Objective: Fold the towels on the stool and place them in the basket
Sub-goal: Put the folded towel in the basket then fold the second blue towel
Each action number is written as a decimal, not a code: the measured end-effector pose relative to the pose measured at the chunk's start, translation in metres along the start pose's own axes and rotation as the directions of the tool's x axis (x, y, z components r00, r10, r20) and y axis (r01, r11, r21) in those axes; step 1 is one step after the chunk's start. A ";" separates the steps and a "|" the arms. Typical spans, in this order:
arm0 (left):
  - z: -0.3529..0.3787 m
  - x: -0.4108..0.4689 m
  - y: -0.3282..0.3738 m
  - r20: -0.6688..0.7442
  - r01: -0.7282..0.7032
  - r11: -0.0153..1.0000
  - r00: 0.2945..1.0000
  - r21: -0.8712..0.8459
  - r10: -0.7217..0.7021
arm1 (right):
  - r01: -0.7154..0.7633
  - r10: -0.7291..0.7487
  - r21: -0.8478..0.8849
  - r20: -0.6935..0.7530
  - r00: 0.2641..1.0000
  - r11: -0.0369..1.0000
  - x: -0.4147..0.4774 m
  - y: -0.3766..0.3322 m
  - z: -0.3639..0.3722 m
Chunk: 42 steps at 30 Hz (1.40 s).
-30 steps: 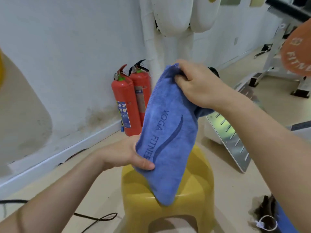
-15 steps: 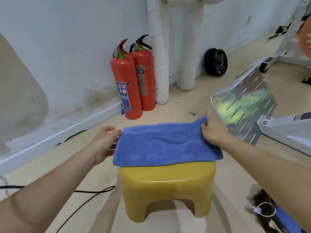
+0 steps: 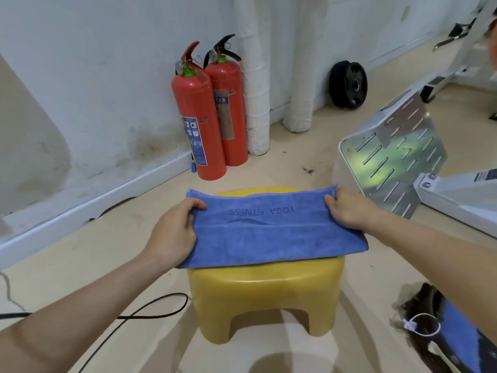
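Note:
A blue towel printed with "YOGA FITNESS" lies spread across the top of a yellow plastic stool. Its near part is doubled over, with a fold line running left to right. My left hand grips the towel's left end, thumb on top. My right hand pinches the right end near the far corner. A dark woven basket shows at the lower right, with blue cloth in it, partly hidden behind my right forearm.
Two red fire extinguishers stand against the white wall behind the stool, beside wrapped white pipes. A slotted metal plate of a gym machine lies at the right. A black weight plate leans on the wall. A black cable crosses the floor at the left.
The towel went from hanging in the air to lying flat on the stool. Both hands now hold its ends, and its near part is folded over.

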State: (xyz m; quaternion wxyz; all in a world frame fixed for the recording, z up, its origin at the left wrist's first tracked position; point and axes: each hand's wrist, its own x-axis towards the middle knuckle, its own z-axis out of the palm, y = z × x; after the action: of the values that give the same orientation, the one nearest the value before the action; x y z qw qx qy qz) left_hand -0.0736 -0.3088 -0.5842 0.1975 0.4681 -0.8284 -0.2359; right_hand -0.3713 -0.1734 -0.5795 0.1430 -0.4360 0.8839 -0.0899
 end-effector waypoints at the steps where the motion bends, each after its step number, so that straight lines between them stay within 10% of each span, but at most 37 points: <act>1: -0.002 -0.001 0.001 0.045 0.038 0.999 0.998 -0.025 -0.037 | -0.003 0.001 -0.059 -0.025 1.000 0.998 0.000 0.001 -0.001; 8: -0.014 0.021 0.003 0.100 0.371 0.895 0.929 -0.249 -0.357 | 0.096 -0.071 0.053 -0.364 0.929 0.994 0.002 -0.010 -0.006; 14: -0.006 0.023 -0.006 0.071 0.332 0.870 0.942 -0.366 -0.329 | 0.097 -0.011 0.322 -0.259 0.966 0.942 0.009 -0.006 -0.008; 19: -0.011 0.027 -0.013 -0.142 0.078 0.997 0.987 0.001 -0.078 | -0.033 0.122 0.632 -0.099 0.988 0.775 0.012 0.004 -0.012; 30: -0.004 0.036 -0.019 -0.134 0.194 0.924 0.959 -0.329 -0.249 | -0.008 0.074 0.627 -0.079 0.994 0.779 0.015 0.002 0.003; 39: 0.003 0.039 -0.019 -0.105 0.212 0.966 0.968 -0.144 -0.229 | -0.018 0.122 0.562 -0.148 0.981 0.827 0.015 -0.005 0.009; 42: 0.000 0.036 -0.022 0.034 0.294 0.947 0.956 -0.129 -0.292 | -0.170 0.185 0.695 0.054 0.981 0.699 0.011 -0.006 -0.003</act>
State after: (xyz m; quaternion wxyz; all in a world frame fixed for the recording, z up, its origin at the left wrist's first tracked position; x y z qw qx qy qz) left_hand -0.0759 -0.3504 -0.5927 0.1849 0.5699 -0.7336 -0.3207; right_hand -0.3741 -0.1851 -0.5773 0.2954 -0.2620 0.8242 -0.4060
